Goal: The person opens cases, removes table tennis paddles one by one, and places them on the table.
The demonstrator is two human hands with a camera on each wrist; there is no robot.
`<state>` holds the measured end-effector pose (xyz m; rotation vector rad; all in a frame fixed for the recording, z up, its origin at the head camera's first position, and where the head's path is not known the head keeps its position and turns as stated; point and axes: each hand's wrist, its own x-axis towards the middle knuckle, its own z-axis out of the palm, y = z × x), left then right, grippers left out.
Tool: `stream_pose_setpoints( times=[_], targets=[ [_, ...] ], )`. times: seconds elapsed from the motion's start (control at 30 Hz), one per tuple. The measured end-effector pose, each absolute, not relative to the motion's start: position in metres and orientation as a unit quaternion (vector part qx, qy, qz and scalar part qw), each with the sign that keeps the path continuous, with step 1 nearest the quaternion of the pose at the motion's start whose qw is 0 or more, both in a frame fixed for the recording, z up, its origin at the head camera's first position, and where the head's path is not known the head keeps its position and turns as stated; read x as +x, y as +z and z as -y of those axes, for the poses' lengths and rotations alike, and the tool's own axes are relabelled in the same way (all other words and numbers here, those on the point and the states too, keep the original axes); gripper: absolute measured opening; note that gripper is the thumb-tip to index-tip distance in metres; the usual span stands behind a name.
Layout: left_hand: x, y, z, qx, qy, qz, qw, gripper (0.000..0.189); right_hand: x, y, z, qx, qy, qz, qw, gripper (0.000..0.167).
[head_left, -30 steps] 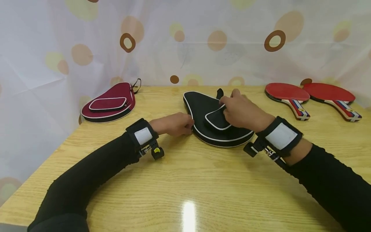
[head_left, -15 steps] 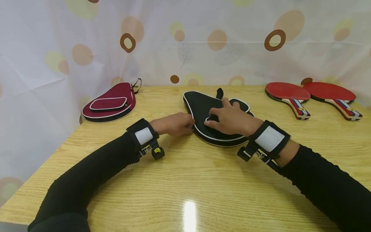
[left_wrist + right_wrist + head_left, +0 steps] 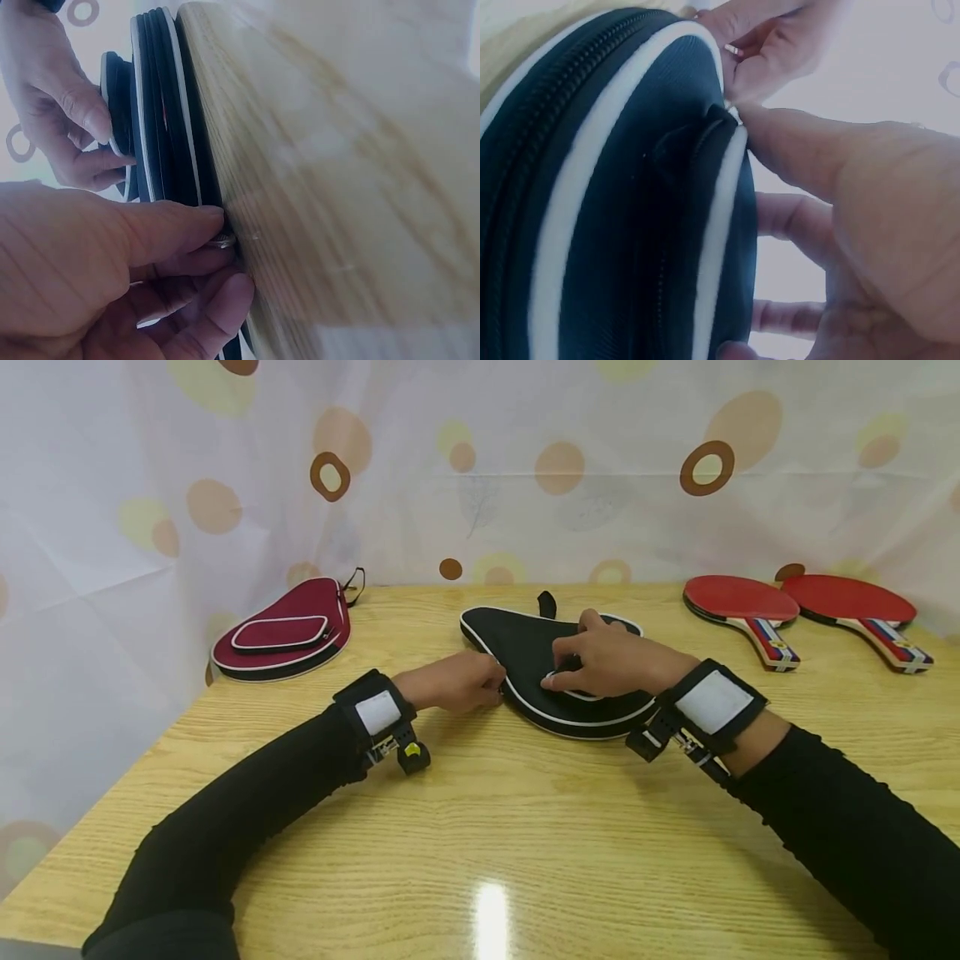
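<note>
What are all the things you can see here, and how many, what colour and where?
Table: 1, light wood, lower part of the head view
Backdrop: 1, whitish with orange, yellow and brown spots, behind
Black case: 1, black with white edging, middle
Maroon case: 1, maroon and black with white edging, far left
Pockets: 2, black and maroon, one on each case
Straps: 2, black, one at each case
Metal zipper pull: 1, silvery, black case's edge
Paddles: 2, red, striped handles, far right
Wristbands: 2, black with white patches, one each side
Sleeves: 2, black, one each side
Left hand: 1, bare, pinching the metal zipper pull
Right hand: 1, bare, gripping the black pocket
</note>
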<state>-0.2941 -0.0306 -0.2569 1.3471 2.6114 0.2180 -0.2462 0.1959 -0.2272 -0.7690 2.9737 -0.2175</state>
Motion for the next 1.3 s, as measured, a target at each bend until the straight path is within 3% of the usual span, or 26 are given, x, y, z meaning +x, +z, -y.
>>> stream_pose_setpoints(
  times=[0.23, 0.8, 1.3],
  targets=[
    [-0.295, -0.257, 0.033, 0.415, 0.086, -0.902, 0.082, 0.029, -0.254, -0.231, -0.209, -0.285, -0.104, -0.953, -0.002, 0.026],
    [-0.299, -0.257, 0.044, 0.358, 0.128, -0.923, 0.066, 0.032, -0.274, -0.232, -0.233, -0.298, -0.145, -0.943, 0.023, 0.032],
    [-0.295, -0.255, 0.054, 0.349, 0.15, -0.923, 0.067, 0.031, -0.289, -0.235, -0.247, -0.268, -0.195, -0.941, 0.069, 0.024]
  ],
)
